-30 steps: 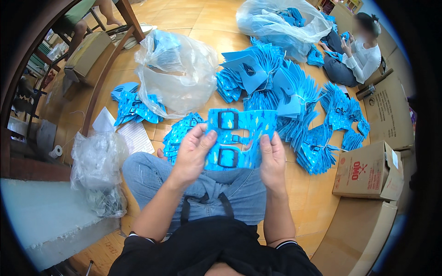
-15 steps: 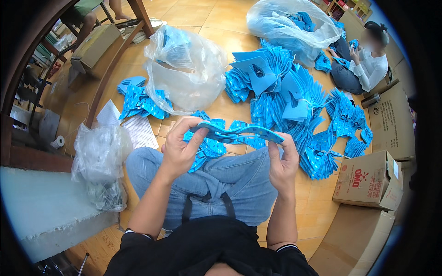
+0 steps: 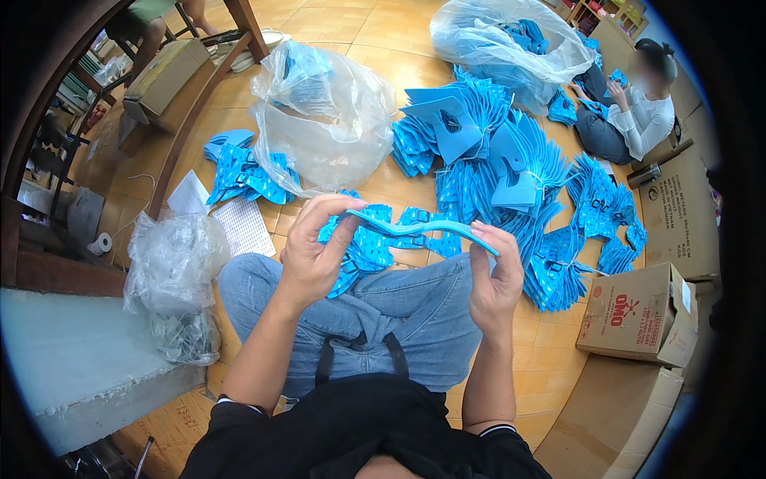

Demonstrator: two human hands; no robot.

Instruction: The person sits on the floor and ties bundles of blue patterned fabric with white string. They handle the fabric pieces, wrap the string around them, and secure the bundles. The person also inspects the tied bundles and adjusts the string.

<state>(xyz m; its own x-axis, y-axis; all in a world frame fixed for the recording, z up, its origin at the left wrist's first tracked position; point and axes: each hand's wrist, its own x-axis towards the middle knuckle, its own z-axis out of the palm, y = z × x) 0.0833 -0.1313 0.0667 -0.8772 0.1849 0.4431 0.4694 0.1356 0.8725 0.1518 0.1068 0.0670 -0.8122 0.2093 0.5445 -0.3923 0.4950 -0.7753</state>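
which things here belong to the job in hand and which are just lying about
Seemingly part of it:
thin curved blue sheet, between left hand and right hand
fanned stack of flat blue sheets
patterned blue pieces beyond the knees

Probably just lying about:
crumpled clear plastic, left
brown cardboard carton, right
small white roll, far left

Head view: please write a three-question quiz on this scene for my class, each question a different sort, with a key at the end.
1. True or false: the left hand and the right hand hold opposite ends of the thin blue sheet.
2. The seated co-worker is toward which part of the picture? A) upper left B) upper right C) lower left
3. Fill the gap: between the hands, the sheet is ____, not flat.

Key: 1. True; 2. B; 3. curved
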